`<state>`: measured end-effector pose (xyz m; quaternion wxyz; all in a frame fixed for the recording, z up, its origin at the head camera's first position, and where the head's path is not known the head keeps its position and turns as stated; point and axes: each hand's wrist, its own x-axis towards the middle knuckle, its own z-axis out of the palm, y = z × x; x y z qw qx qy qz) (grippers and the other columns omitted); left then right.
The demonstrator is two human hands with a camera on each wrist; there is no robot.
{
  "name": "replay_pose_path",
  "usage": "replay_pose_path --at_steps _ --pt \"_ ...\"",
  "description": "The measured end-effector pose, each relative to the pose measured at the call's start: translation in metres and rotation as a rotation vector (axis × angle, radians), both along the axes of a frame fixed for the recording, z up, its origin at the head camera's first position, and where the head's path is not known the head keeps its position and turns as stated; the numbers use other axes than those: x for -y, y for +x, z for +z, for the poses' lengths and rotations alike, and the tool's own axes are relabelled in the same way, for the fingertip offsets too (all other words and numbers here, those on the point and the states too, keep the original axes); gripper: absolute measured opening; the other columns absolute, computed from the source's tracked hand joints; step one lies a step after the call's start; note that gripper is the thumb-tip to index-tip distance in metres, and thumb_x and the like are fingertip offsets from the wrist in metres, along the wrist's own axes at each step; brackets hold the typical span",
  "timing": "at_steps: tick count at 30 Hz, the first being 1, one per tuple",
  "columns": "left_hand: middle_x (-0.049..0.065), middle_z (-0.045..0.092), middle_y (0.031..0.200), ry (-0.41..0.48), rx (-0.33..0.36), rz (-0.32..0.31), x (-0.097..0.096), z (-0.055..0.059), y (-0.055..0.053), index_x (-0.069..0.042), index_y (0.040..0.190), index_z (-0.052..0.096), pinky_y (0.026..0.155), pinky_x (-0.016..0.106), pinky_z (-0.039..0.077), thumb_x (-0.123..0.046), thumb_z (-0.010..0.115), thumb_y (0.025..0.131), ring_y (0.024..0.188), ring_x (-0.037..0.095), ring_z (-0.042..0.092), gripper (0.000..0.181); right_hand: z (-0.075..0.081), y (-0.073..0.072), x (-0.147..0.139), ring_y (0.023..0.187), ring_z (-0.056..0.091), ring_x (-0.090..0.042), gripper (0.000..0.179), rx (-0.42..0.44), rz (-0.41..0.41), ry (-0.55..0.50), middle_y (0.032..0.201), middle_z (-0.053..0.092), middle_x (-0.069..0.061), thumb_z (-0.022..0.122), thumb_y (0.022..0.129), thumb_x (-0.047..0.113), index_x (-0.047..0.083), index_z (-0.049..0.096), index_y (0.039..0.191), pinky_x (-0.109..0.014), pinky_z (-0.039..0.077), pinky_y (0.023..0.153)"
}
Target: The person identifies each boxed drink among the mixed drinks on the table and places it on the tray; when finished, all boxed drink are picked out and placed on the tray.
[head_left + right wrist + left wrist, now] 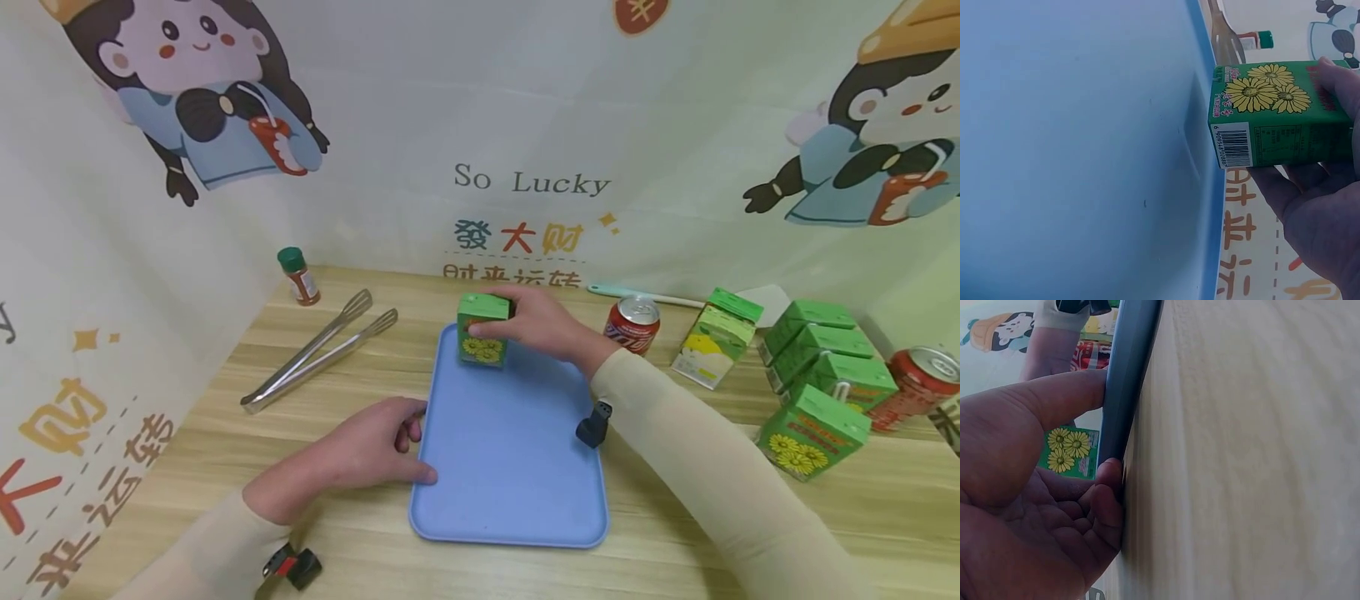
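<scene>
Honestly, I worried most about the drink carton [483, 343]. My right hand [534, 321] gripped it upright, between thumb and fingers, at the far left corner of the blue tray [517, 467]; I couldn't tell whether its base touched. Landing it across the raised rim, I judged, could have left it leaning and then toppling. My left hand [371, 446] pinched the tray's left edge, thumb on top and fingers curled low against it, so an upward tug might have tilted the surface. Farther right, a careless swing of my right forearm [697, 433] could have knocked the nearby soda can [628, 329].
</scene>
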<state>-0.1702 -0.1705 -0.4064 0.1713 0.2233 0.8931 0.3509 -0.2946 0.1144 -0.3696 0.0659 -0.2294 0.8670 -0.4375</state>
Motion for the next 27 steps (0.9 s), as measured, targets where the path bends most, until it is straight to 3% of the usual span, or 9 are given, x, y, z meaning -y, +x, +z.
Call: replay_pose_path --at_steps 9,17,27 --pt "0.001 0.062 0.099 0.000 -0.012 -0.008 0.002 -0.002 0.000 0.010 0.147 0.059 0.074 0.031 0.052 -0.030 0.100 0.082 0.087 0.018 0.058 0.087 -0.003 -0.016 0.009 0.113 0.068 -0.023 0.062 0.026 0.001 0.020 0.126 0.074 0.000 0.091 0.095 0.042 0.023 0.070 0.151 -0.049 0.053 0.102" --pt "0.000 0.062 0.098 -0.006 -0.040 -0.016 0.003 -0.003 0.000 -0.001 0.126 0.066 0.073 0.031 0.051 -0.032 0.100 0.081 0.085 0.017 0.058 0.064 -0.006 -0.023 0.015 0.116 0.067 -0.023 0.065 0.003 0.017 0.037 0.128 0.073 0.001 0.091 0.094 0.045 0.025 0.070 0.151 -0.049 0.053 0.104" --pt "0.001 0.062 0.101 0.000 -0.015 -0.007 0.001 -0.003 0.000 0.012 0.149 0.056 0.075 0.030 0.052 -0.029 0.100 0.082 0.088 0.017 0.058 0.090 -0.010 -0.027 0.020 0.116 0.066 -0.023 0.067 0.033 0.018 0.026 0.129 0.073 -0.001 0.093 0.093 0.042 0.023 0.069 0.153 -0.048 0.054 0.103"
